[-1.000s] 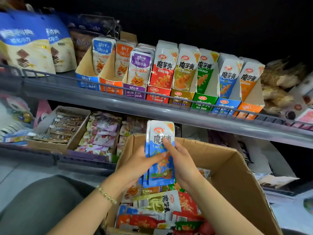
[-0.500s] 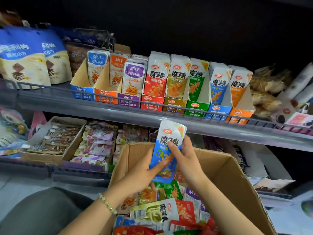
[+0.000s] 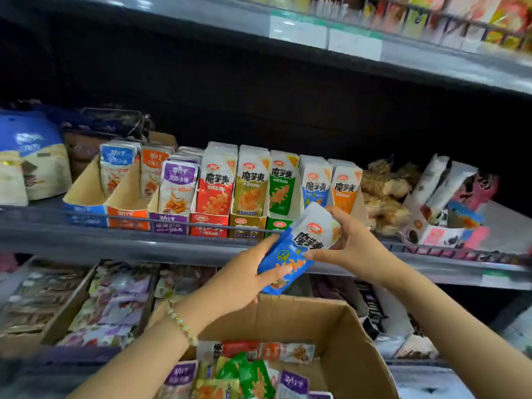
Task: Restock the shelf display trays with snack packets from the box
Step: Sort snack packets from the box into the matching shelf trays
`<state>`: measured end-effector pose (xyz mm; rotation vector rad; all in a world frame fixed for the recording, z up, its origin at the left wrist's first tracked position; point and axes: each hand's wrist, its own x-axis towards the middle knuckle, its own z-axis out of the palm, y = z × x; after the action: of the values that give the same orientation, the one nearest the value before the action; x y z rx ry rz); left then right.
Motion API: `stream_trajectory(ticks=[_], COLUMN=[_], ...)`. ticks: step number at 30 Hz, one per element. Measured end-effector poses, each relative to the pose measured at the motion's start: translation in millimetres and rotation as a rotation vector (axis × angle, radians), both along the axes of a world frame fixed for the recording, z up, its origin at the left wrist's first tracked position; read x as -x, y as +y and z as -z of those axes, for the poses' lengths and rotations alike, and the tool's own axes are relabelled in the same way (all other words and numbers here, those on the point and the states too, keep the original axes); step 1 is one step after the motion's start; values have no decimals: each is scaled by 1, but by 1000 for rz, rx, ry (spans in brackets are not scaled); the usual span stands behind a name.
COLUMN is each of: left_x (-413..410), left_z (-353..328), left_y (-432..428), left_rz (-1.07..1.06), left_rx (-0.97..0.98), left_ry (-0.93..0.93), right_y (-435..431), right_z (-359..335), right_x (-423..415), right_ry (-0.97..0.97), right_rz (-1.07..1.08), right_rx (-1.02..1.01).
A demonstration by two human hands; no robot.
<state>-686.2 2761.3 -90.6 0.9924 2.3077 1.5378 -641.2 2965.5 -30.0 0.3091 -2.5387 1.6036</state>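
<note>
Both hands, left hand (image 3: 244, 279) and right hand (image 3: 352, 246), grip blue packets (image 3: 290, 254), tilted, at shelf rail (image 3: 129, 218), above box (image 3: 351, 335).

Dim store aisle. Grey metal middle shelf (image 3: 86, 240) with thin wire front rail (image 3: 129, 218), flat black back panel (image 3: 259, 105) behind it. Grey upper shelf (image 3: 187, 17) overhead, brighter lit, white-and-green paper price labels (image 3: 298, 31) on its front edge.

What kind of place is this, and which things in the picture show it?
Most likely a shop or supermarket aisle: metal shelves with price labels, display trays of snack packets facing outward, and an open cardboard box holding more.
</note>
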Motion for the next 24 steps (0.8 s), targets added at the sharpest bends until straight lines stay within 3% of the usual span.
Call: stream_trajectory(ticks=[6,9,14,18,24], left_x=[26,44,68,76,90], left_z=[-33,-51,-55,-49,-40], left_y=[46,57,63,75,87], left_rz=[30,-111,-267,-155,-102], left_rx=[-7,13,315,499,532], left_ry=[132,273,502,540,509], right_y=[44,66,96,104,90], right_z=[-30,-48,-65,-61,-56], right_x=[14,25,51,81,116], right_ry=[117,198,287,266,219], right_rz=[138,232,384,433,361], right_rx=[-44,-15,-32,-202,-571])
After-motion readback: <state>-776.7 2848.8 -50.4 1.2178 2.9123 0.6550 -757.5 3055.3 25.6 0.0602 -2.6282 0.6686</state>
